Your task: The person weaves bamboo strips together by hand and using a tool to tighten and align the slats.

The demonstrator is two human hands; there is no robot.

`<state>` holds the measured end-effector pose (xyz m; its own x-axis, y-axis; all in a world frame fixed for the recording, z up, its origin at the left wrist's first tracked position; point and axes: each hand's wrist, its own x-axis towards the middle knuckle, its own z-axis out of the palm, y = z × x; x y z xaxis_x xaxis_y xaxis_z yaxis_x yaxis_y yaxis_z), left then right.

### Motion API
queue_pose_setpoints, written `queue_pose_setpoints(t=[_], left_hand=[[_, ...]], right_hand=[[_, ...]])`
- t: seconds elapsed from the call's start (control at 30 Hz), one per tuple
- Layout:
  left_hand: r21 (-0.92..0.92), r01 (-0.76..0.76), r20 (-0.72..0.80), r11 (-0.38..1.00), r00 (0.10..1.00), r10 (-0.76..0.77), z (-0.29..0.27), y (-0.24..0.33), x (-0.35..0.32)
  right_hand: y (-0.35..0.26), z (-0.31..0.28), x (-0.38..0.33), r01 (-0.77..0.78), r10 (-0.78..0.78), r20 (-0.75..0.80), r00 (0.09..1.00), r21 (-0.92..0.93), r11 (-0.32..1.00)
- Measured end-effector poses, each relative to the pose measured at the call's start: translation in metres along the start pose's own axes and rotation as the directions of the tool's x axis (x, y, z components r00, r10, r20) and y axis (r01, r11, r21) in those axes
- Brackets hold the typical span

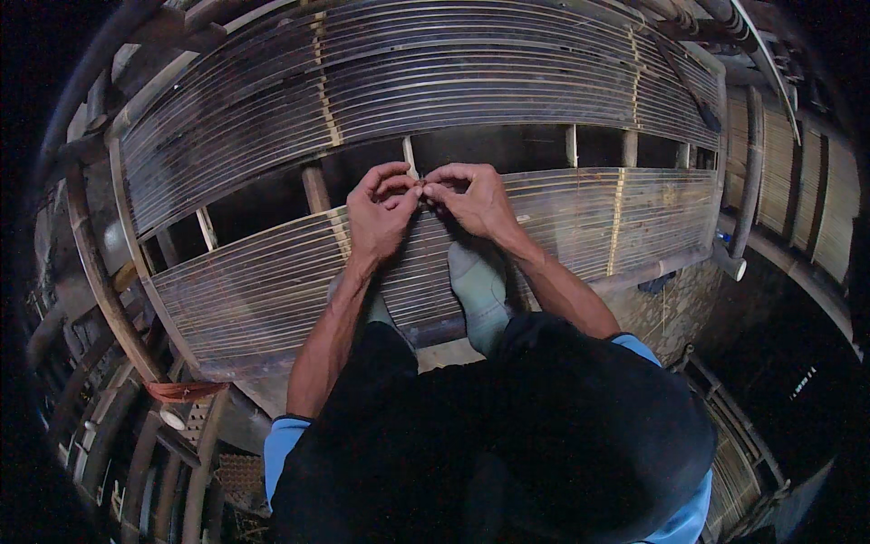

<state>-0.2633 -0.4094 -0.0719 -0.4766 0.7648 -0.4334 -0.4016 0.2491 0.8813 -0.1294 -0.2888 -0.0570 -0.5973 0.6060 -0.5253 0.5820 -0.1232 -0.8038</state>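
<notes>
My left hand (376, 218) and my right hand (480, 201) meet fingertip to fingertip over the far edge of the near slatted bamboo panel (562, 222). Both are closed, thumbs and forefingers pinched together. Whatever lies between them is tiny and brownish, too small to name. Just behind the fingertips, a pale thin crosspiece (410, 156) spans the dark gap between this panel and the far slatted panel (471, 86). The remaining fingers of the left hand are curled.
Grey-green socked feet (478, 286) rest on the near panel. Bamboo poles (100, 245) frame the left side, one with an orange-red wrap (184, 391). More slatted panels (797, 172) stand at the right. A dark long-handled tool (693, 86) lies on the far panel's right end.
</notes>
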Motion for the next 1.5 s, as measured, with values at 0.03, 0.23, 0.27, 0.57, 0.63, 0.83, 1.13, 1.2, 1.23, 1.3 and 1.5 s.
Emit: queue_pose_setpoints(t=[0.03,0.23,0.27,0.57,0.63,0.83,1.13,1.2,1.23,1.3,1.5], left_hand=[[0.022,-0.055,-0.018,0.998,0.998,0.056,0.003,0.002,-0.001],[0.014,-0.037,-0.061,0.999,0.997,0.037,0.007,0.005,-0.006],[0.015,-0.037,-0.065,0.999,0.997,0.038,0.005,0.003,-0.005],[-0.162,0.094,-0.065,0.982,0.992,-0.105,-0.004,-0.001,0.001],[-0.199,0.075,-0.044,0.977,0.995,-0.086,-0.003,-0.001,0.0],[-0.187,0.074,-0.092,0.98,0.991,-0.093,0.0,0.0,-0.002],[-0.018,0.112,-0.054,0.994,0.992,-0.113,-0.002,0.007,0.002],[-0.001,0.109,-0.049,0.994,0.993,-0.109,-0.003,0.007,0.002],[0.011,0.103,-0.043,0.995,0.994,-0.103,-0.004,0.007,0.004],[0.01,0.064,-0.052,0.998,0.997,-0.064,-0.007,0.005,0.004],[0.439,-0.135,-0.065,0.888,0.981,0.182,0.004,0.013,0.0]], right_hand=[[0.001,0.0,0.0,0.0,0.0,-0.001,1.0,-0.001,1.0],[-0.012,-0.001,-0.003,0.233,-0.238,-0.055,0.97,-0.077,0.969],[-0.014,0.001,-0.004,0.199,-0.206,-0.063,0.977,-0.097,0.975],[-0.009,0.008,-0.006,0.357,-0.361,-0.166,0.918,-0.052,0.932],[-0.009,0.008,-0.006,0.496,-0.536,-0.157,0.83,-0.231,0.837],[-0.009,0.015,-0.008,0.548,-0.621,-0.147,0.77,-0.346,0.762],[-0.008,0.003,-0.005,0.365,-0.371,-0.031,0.928,-0.121,0.923],[-0.005,0.004,-0.006,0.421,-0.432,-0.047,0.901,-0.156,0.894],[-0.005,0.005,-0.006,0.422,-0.435,-0.051,0.899,-0.162,0.892],[-0.005,0.01,-0.008,0.392,-0.416,-0.136,0.899,-0.172,0.904],[-0.006,0.016,-0.014,0.249,-0.246,-0.215,0.945,-0.013,0.968]])
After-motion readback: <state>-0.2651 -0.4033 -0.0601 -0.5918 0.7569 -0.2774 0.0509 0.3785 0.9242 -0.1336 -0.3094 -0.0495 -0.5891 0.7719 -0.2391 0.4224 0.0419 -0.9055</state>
